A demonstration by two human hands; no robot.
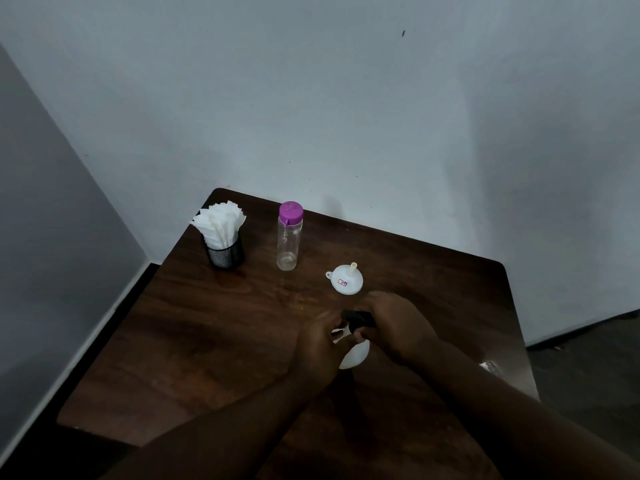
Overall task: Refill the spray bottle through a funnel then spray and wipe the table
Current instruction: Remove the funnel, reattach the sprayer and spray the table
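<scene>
A white spray bottle (356,355) with a black spray head (358,318) stands near the middle of the dark wooden table (207,341). My left hand (318,348) grips the bottle's body from the left. My right hand (394,323) is curled round the black head from the right. A white funnel (344,279) lies upside down, spout up, just behind the hands. A clear water bottle (288,237) with a purple cap stands further back. Most of the spray bottle is hidden by my hands.
A black mesh holder of white paper napkins (223,237) stands at the table's back left corner. A small white scrap (488,366) lies near the right edge. The table sits against a pale wall, with floor at the right.
</scene>
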